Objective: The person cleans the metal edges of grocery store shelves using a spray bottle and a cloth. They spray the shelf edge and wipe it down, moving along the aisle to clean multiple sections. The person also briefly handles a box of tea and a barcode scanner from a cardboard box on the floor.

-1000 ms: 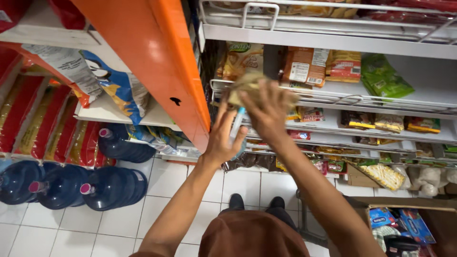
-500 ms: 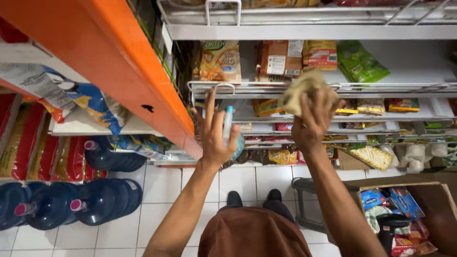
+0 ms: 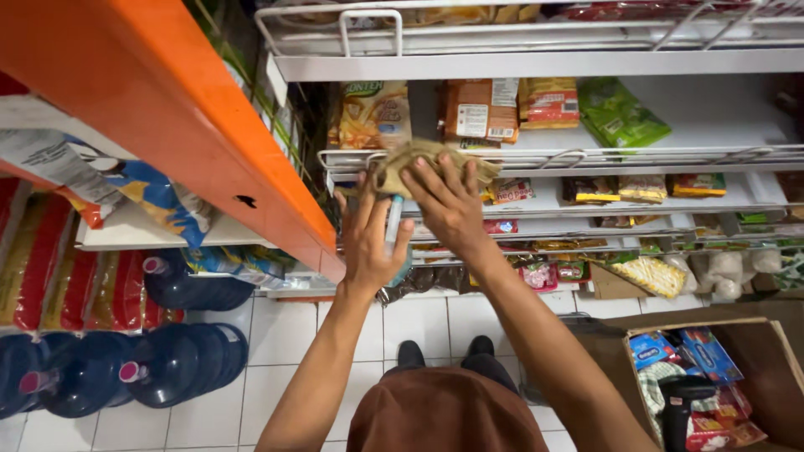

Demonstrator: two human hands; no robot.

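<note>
Left hand (image 3: 368, 243) centre frame, fingers curled round slim blue-and-white tube (image 3: 392, 224), right hand (image 3: 448, 201) just beside it, fingers spread flat pressing crumpled tan cloth (image 3: 419, 159) against white wire shelf rail (image 3: 586, 157), blue water jugs (image 3: 134, 368) lower left, open cardboard box (image 3: 779, 351) lower right

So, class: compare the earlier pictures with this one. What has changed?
The right hand has swept the tan cloth leftward along the wire shelf edge, and now presses it flat near the left end. The left hand stays raised beside it with a small blue-and-white bottle. The shelved snack packets and water jugs are unchanged.
</note>
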